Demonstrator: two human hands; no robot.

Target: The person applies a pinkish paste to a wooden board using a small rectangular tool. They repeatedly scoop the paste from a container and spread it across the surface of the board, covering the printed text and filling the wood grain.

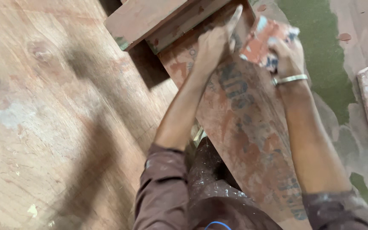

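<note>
Reddish putty is worked along a board's far end.

Head view: a putty knife (234, 19) is gripped in the left hand (211, 44); a smeared pad (263, 40) is pinched by the right hand (287, 55). The board (243, 115) looks stiff and heavy, best held by its long edges.

Dusty brown rolled sleeves (160, 187), metal bangle (289, 79) on right wrist.
</note>
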